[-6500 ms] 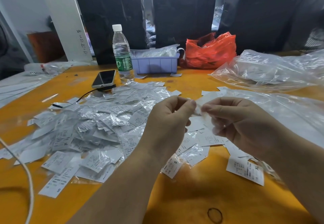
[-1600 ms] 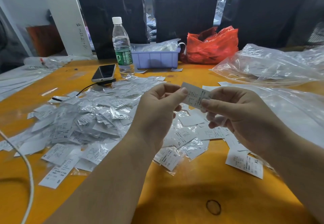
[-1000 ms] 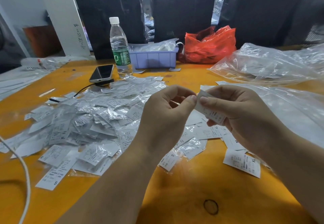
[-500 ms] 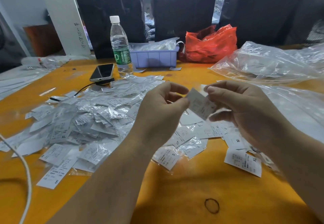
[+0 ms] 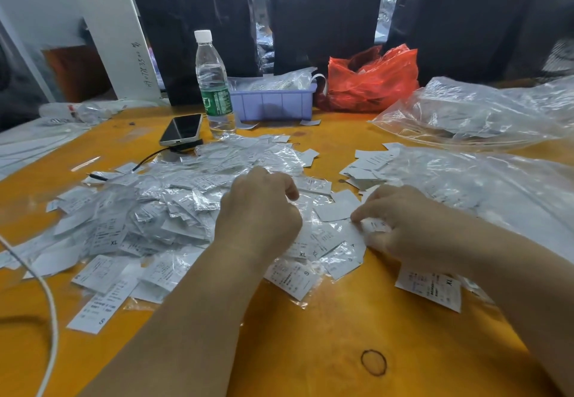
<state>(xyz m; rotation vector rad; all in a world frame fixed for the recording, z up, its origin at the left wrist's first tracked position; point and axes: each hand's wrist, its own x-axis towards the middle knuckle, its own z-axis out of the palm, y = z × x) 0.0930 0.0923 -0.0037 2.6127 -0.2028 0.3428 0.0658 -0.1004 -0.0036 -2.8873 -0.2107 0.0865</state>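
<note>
Hands work low over the worktop (image 5: 310,350): the left hand (image 5: 259,210), at frame centre, has knuckles up and fingers curled down into the pile of bagged labels (image 5: 174,197), likely to draw out the next packet, though its fingertips are hidden and I cannot tell whether it holds one. Right of centre, the right hand (image 5: 410,228) pinches a small white label (image 5: 374,226) between thumb and fingertips, kept flat as if for sorting. That label sits near the left hand but apart from it.

Head-worn view, forward-down, close over table (image 5: 310,350)
</note>
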